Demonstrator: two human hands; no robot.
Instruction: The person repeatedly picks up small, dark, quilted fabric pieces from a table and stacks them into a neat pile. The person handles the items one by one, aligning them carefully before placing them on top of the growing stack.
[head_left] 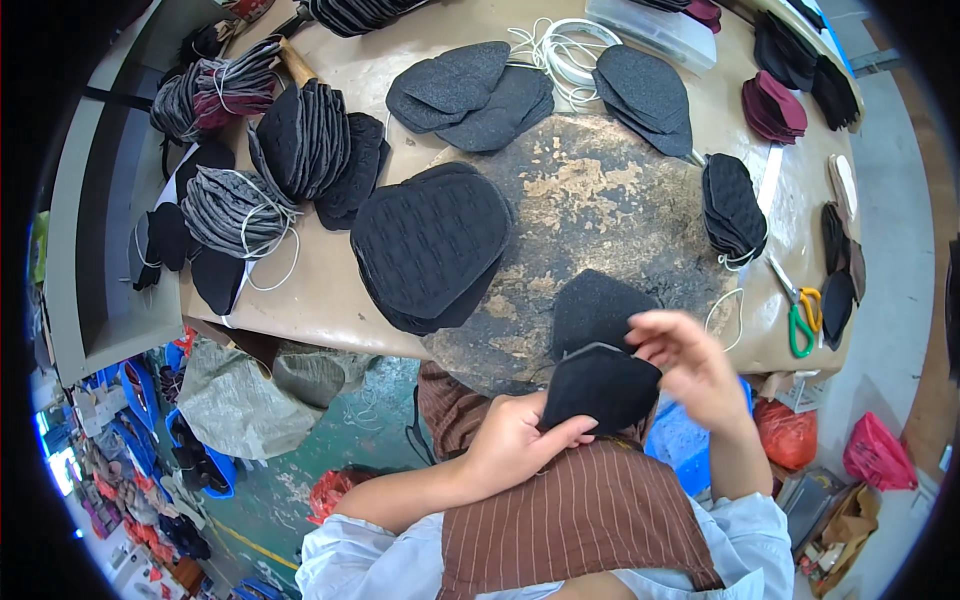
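Note:
My left hand grips a rounded black fabric piece at its lower left, thumb laid on top. The piece is tilted above my lap, in front of the bench edge, and a pale line shows along its top edge. My right hand is raised at the piece's right corner, fingers bent and apart, a little blurred; whether a fingertip touches the corner is unclear. Just beyond, another dark fabric piece lies on the worn round board. Left of it sits a stack of quilted black pieces.
More black stacks lie at the back, beside a coil of white cord. Tied grey bundles fill the left. To the right are a tied black bundle, scissors with green and orange handles and maroon pieces.

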